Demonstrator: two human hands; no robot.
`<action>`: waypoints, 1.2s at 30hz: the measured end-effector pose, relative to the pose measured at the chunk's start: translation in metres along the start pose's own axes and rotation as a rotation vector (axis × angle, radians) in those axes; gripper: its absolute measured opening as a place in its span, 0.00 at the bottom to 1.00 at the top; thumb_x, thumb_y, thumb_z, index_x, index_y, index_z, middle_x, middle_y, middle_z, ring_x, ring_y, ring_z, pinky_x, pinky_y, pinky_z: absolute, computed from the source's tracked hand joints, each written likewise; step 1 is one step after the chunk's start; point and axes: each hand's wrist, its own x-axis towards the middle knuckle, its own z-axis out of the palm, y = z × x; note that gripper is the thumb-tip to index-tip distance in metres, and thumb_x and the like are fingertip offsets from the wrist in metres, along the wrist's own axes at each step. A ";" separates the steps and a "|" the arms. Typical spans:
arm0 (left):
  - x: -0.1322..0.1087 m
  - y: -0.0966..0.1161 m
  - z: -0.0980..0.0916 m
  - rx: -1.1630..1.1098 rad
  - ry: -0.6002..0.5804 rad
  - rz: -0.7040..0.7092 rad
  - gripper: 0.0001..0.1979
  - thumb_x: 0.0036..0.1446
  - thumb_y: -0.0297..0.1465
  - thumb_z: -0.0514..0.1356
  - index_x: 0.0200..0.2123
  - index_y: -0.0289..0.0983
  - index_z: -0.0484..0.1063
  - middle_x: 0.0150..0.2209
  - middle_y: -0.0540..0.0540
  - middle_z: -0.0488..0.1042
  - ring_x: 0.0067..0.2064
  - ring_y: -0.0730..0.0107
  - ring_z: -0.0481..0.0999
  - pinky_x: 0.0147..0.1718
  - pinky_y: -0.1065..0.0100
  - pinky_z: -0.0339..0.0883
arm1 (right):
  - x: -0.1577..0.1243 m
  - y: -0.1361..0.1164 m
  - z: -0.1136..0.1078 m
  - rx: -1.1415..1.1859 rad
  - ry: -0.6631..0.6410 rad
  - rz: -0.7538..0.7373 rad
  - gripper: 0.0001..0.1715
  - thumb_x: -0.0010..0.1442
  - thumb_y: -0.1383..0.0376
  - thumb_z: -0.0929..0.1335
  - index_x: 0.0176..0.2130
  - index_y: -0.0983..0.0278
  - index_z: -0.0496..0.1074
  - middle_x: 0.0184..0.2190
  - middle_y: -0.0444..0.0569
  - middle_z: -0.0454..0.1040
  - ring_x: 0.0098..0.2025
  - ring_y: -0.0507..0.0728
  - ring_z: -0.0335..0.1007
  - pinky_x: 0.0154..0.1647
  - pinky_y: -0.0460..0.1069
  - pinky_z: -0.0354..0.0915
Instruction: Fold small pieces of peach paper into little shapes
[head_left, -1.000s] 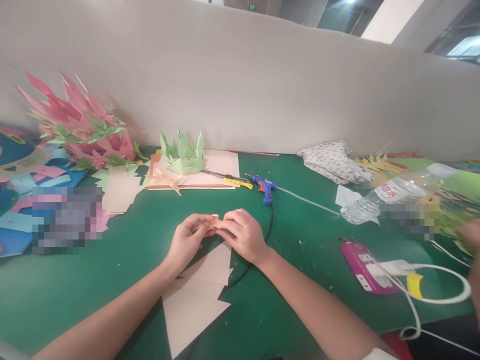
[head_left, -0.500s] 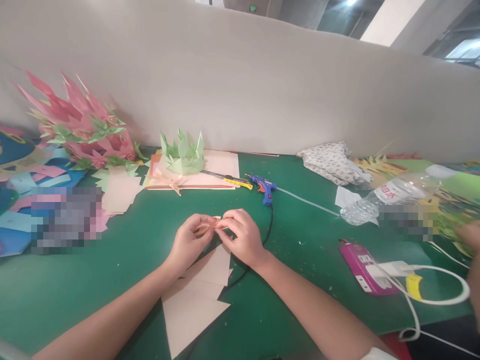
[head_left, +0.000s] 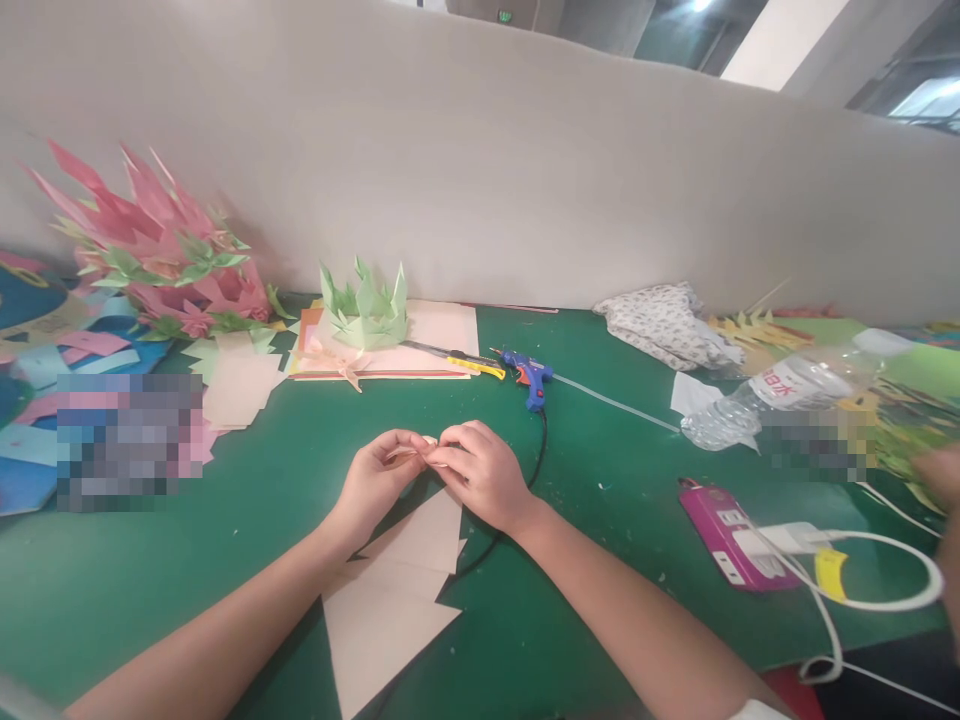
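My left hand and my right hand meet over the green table, fingers pinched together on a small folded piece of pale peach paper. Most of that piece is hidden by my fingertips. Under my wrists lie cut sheets of the same pale paper with pointed edges. A blue glue gun lies just beyond my hands, its black cord running past my right hand.
A light green paper crown stands on peach sheets beside a yellow utility knife. Pink and green paper flowers sit far left. Right: patterned cloth, lying water bottle, pink power strip with white cable, another person's hand.
My fingers have shifted slightly on the small folded paper, closing over it again; hands stay in the same spot.
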 end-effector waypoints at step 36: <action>0.000 0.003 -0.001 0.034 0.025 0.036 0.13 0.48 0.39 0.61 0.30 0.37 0.64 0.28 0.51 0.72 0.34 0.71 0.75 0.38 0.69 0.68 | 0.002 -0.002 -0.011 0.058 -0.070 0.037 0.14 0.61 0.62 0.62 0.42 0.61 0.73 0.37 0.51 0.68 0.38 0.56 0.61 0.40 0.52 0.61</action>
